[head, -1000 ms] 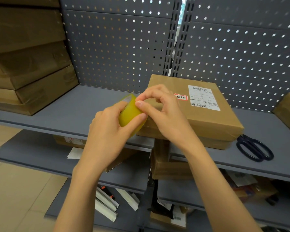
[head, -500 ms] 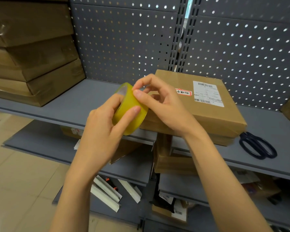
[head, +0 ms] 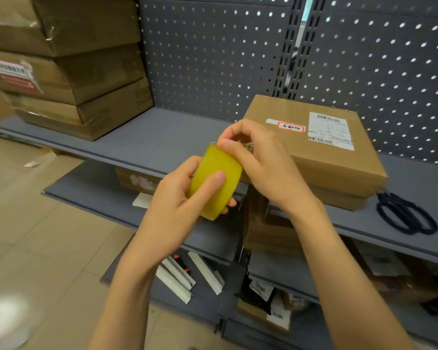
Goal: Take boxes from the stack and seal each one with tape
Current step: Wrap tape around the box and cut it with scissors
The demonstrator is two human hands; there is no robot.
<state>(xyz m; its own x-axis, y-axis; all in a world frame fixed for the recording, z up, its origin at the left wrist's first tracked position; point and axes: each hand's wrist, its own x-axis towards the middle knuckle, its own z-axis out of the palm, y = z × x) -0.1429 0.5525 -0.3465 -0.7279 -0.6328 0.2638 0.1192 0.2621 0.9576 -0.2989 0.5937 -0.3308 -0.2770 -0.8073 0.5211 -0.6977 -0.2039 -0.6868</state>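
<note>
1. Since half a second ago, the tape roll [head: 215,181] has dropped lower in your view and turned its yellow outer face toward you, and the stack of boxes [head: 86,69] at the left now shows more of itself.
2. Your left hand [head: 180,208] grips the roll, thumb pressed flat on the yellow face and fingers curled behind it.
3. Your right hand [head: 258,160] is curled at the roll's upper edge, thumb and forefinger pinching a short strip of clear tape that has lifted off the roll.
4. You hold the roll in the air, just in front of the shelf [head: 162,142] edge and the near corner of the cardboard box [head: 339,162].
5. That box lies closed on top of a second, flatter box [head: 339,199] on the shelf. Its lid carries a white shipping label [head: 330,130] with barcodes and a small red-bordered sticker [head: 291,127]; the print is too small to read.
6. Black scissors [head: 406,214] lie on the shelf just right of the box.
7. At the far left of the same shelf, the stack rests flat; one box bears a red and white label [head: 14,77], blurred beyond reading.
8. On the lower shelves [head: 91,190] sit more cartons, white strips [head: 177,279] and small labelled packets, too dim to make out further.
</note>
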